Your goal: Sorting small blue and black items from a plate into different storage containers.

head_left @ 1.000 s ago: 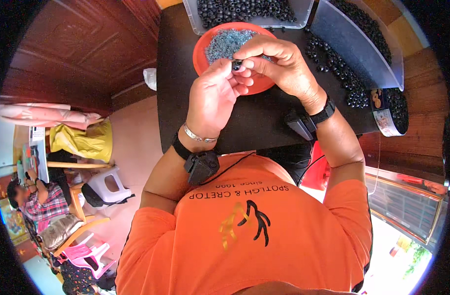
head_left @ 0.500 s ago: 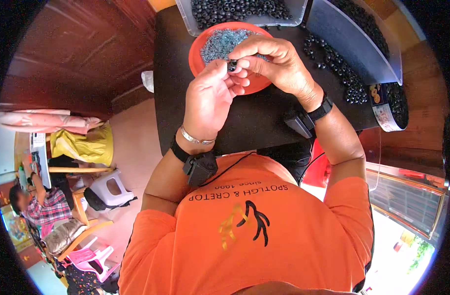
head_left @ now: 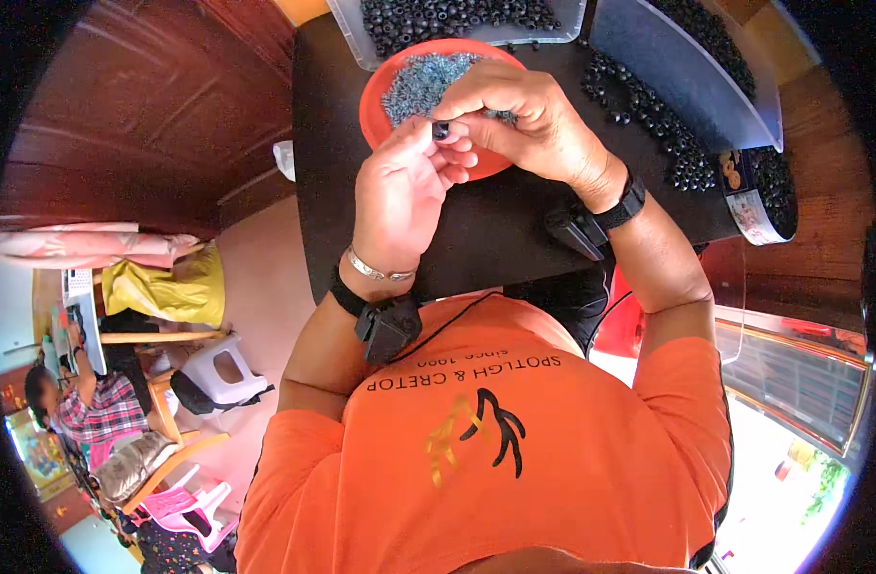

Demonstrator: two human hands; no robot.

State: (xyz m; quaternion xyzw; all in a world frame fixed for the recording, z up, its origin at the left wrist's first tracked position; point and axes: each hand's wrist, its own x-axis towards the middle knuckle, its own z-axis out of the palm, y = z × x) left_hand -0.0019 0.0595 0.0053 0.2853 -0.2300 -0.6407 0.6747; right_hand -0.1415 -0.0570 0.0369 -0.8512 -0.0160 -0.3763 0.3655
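My left hand (head_left: 399, 196) and my right hand (head_left: 529, 120) meet above the near edge of an orange bowl (head_left: 376, 96) filled with small grey metal rings. Both pinch a small black ring-shaped part (head_left: 442, 129) between their fingertips. The left wrist wears a silver bracelet and a black strapped device; the right wrist has a black band. The bowl sits on a black table (head_left: 495, 230).
A clear tub of black rings (head_left: 457, 17) stands behind the bowl. A grey tray (head_left: 682, 72) with more black rings spilling beside it lies right, with a small round tin (head_left: 758, 196) at the table's right end. Another person sits far left by chairs.
Both hands have stayed together over the bowl, shifting slightly toward me while the fingers work the small black part. Nothing else moved.
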